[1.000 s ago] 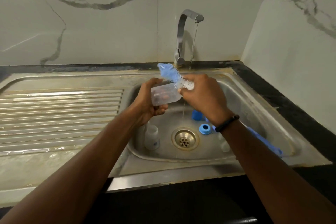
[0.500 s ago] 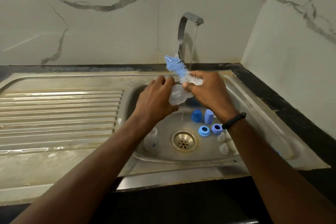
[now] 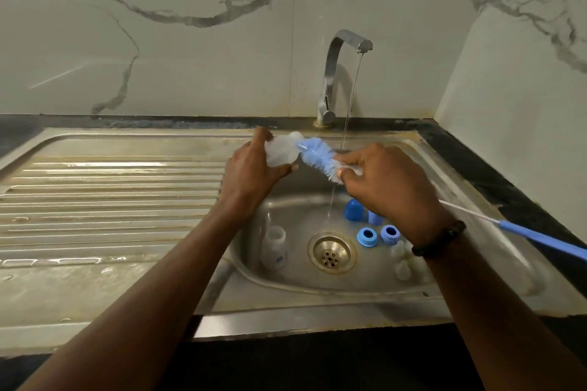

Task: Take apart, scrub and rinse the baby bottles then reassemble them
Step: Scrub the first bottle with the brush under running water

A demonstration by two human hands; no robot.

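Note:
My left hand [image 3: 251,174] grips a clear baby bottle [image 3: 281,149] above the sink's left rim, its mouth turned right. My right hand [image 3: 387,181] holds the blue-bristled bottle brush [image 3: 319,159] just behind the bristles, and the brush tip touches the bottle's mouth. The brush's blue handle [image 3: 540,236] runs off to the right. A second clear bottle [image 3: 274,247] stands in the sink basin [image 3: 286,282]. Two blue caps [image 3: 354,209], two blue collar rings [image 3: 367,236] and clear teats [image 3: 401,263] lie right of the drain [image 3: 332,252].
The tap [image 3: 336,73] runs a thin stream of water into the basin, just behind my right hand. A ribbed steel drainboard [image 3: 111,200] stretches to the left. Marble walls close in at the back and right, with a black counter strip [image 3: 495,174] on the right.
Both hands rose and shifted left. The bottle turned so its mouth faces right, and the brush swung from pointing up-left to lying across toward the bottle's mouth.

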